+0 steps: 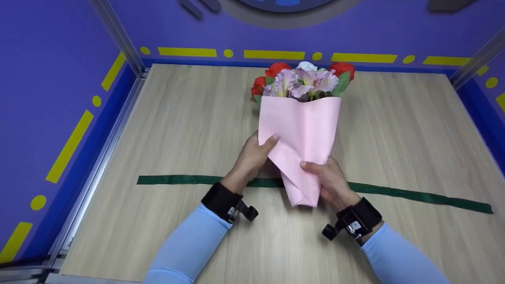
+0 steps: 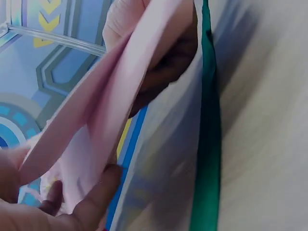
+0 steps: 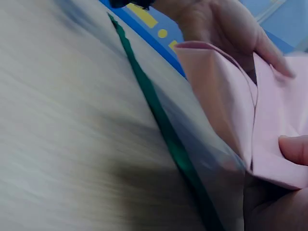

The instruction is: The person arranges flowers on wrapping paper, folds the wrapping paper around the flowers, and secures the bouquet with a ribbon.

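Note:
A bouquet wrapped in pink paper (image 1: 302, 126) is held up over the table by both hands, its narrow end toward me. Red, white and pale purple flowers (image 1: 307, 81) with green leaves stick out of the wide top. My left hand (image 1: 252, 154) grips the wrap's left edge, thumb on the front and fingers behind. Lower down, my right hand (image 1: 329, 177) holds the right side, its thumb pressed across the front. The wrap's folded edges (image 3: 255, 110) overlap at the narrow end in the right wrist view. Beneath the bouquet a dark green ribbon (image 1: 418, 194) lies across the table.
The wood-grain table (image 1: 189, 130) has blue panels with yellow markings (image 1: 193, 52) along its back and sides. Metal rails (image 1: 106, 146) run along the left edge. Each wrist carries a black strap with a small camera (image 1: 250, 213).

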### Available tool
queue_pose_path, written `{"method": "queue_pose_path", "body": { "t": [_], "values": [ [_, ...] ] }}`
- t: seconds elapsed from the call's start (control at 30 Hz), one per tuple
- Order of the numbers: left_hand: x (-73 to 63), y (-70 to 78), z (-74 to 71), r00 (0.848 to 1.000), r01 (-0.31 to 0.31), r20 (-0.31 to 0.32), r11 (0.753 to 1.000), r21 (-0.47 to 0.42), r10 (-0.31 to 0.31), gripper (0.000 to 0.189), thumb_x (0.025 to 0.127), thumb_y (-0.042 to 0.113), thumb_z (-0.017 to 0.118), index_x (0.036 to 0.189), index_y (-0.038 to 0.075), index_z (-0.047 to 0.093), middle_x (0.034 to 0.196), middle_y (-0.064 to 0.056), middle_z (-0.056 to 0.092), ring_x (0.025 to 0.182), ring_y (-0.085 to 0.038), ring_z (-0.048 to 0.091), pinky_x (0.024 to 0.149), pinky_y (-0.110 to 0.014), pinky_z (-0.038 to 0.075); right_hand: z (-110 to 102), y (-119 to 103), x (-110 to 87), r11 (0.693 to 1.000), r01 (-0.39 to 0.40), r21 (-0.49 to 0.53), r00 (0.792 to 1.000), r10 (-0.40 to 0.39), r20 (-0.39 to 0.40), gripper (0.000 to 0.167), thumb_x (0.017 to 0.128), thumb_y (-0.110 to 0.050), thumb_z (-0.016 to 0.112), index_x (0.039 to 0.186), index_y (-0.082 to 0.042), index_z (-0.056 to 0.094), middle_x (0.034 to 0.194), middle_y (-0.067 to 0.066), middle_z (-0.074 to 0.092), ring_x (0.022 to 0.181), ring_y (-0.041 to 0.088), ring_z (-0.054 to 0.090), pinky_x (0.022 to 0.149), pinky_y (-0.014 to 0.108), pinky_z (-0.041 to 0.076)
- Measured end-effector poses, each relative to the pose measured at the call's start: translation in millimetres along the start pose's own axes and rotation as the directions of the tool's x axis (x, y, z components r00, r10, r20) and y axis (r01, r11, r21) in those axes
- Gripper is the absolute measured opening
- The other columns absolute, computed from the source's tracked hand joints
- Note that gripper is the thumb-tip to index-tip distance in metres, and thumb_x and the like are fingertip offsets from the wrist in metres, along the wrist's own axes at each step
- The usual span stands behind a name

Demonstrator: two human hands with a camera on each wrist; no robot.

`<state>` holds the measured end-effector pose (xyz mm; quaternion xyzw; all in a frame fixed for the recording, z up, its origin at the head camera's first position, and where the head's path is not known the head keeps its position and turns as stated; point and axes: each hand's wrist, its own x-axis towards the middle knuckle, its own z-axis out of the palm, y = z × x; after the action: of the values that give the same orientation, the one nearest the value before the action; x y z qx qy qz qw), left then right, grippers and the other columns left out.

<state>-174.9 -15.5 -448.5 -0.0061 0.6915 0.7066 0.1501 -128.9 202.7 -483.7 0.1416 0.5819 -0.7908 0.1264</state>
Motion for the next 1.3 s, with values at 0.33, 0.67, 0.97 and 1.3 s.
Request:
{"method": "queue_pose_path", "body": {
  "t": [0.33, 0.67, 0.97, 1.3],
  "values": [
    [-2.5, -1.0, 3.5, 0.997, 0.053, -0.030, 0.932, -0.357, -0.068, 0.043, 0.108, 0.012, 0.059, 0.148, 0.001, 0.047, 0.131, -0.018, 0.064, 0.116, -0.025, 0.070, 0.097, -0.034, 0.058, 4, 13, -7.0, 0.992, -0.029, 0.126, 0.999, 0.026, 0.028, 0.046, 0.097, 0.001, 0.068, 0.137, -0.004, 0.046, 0.119, 0.007, 0.068, 0.107, 0.022, 0.073, 0.094, 0.039, 0.061],
    [3.4, -7.8, -5.8, 0.985, 0.168, 0.088, 0.742, -0.649, -0.147, 0.043, 0.109, 0.002, 0.044, 0.152, -0.001, 0.041, 0.144, -0.019, 0.059, 0.130, -0.025, 0.062, 0.095, -0.032, 0.058, 8, 11, -7.7, 0.984, -0.003, 0.179, 1.000, 0.004, -0.002, 0.046, 0.097, 0.006, 0.064, 0.138, -0.003, 0.045, 0.120, 0.007, 0.068, 0.108, 0.023, 0.073, 0.095, 0.039, 0.061],
    [9.9, -12.5, 7.6, 0.977, 0.127, -0.058, 0.773, -0.621, -0.207, 0.022, 0.110, 0.005, 0.049, 0.132, -0.001, 0.050, 0.126, -0.012, 0.060, 0.109, -0.019, 0.064, 0.085, -0.027, 0.058, 22, 2, -13.8, 0.979, 0.097, 0.177, 0.995, -0.098, -0.003, 0.042, 0.096, 0.008, 0.065, 0.134, -0.004, 0.050, 0.118, 0.007, 0.069, 0.106, 0.024, 0.074, 0.093, 0.039, 0.062],
    [7.9, -13.9, 25.1, 0.975, 0.103, -0.102, 0.803, -0.586, -0.199, 0.029, 0.109, 0.018, 0.050, 0.134, 0.005, 0.057, 0.121, -0.012, 0.066, 0.110, -0.022, 0.065, 0.093, -0.032, 0.055, 45, 3, -19.3, 0.977, 0.133, 0.169, 0.987, -0.145, 0.063, 0.040, 0.091, 0.009, 0.069, 0.128, -0.001, 0.055, 0.114, 0.010, 0.070, 0.101, 0.023, 0.073, 0.088, 0.036, 0.062]
  ]
}}
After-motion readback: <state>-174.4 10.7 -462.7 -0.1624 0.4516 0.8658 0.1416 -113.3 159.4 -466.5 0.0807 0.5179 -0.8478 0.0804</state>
